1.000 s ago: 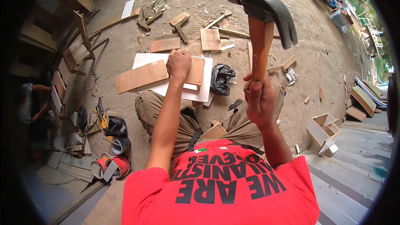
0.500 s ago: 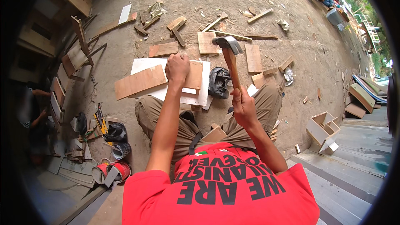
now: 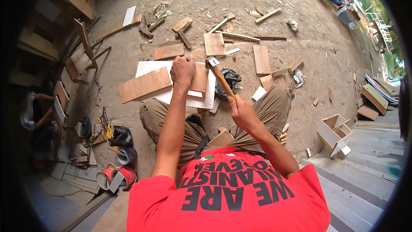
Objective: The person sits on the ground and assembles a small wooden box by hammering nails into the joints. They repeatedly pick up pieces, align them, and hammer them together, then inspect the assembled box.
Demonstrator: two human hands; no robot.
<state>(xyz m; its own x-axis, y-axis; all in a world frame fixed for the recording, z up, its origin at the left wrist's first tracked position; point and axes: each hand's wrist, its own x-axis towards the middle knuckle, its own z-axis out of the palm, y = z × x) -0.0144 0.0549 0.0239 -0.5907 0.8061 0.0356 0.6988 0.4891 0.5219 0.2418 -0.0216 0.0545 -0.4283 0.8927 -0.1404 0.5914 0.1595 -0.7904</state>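
My right hand [image 3: 242, 111] grips the wooden handle of a claw hammer [image 3: 223, 79], its metal head just right of my left hand. My left hand [image 3: 183, 72] is closed, with its fingers bent down at the edge of a small wooden block or box-like piece [image 3: 199, 79]; whatever it pinches is hidden. Beneath them lies a white board [image 3: 209, 92] in front of my folded legs. A brown wooden plank [image 3: 145, 85] lies slantwise across the board's left side.
A black plastic bag [image 3: 230, 79] sits right of the board. Wood offcuts [image 3: 214, 44] litter the ground beyond. Red cans [image 3: 126, 176] and a yellow-handled saw [image 3: 105, 124] are at lower left. A small wooden box [image 3: 334, 134] stands right. Another person [image 3: 36, 109] works at far left.
My right hand has moved left and the hammer has swung down leftward, its head now near my left hand and the wooden piece. My left hand has stayed in place.
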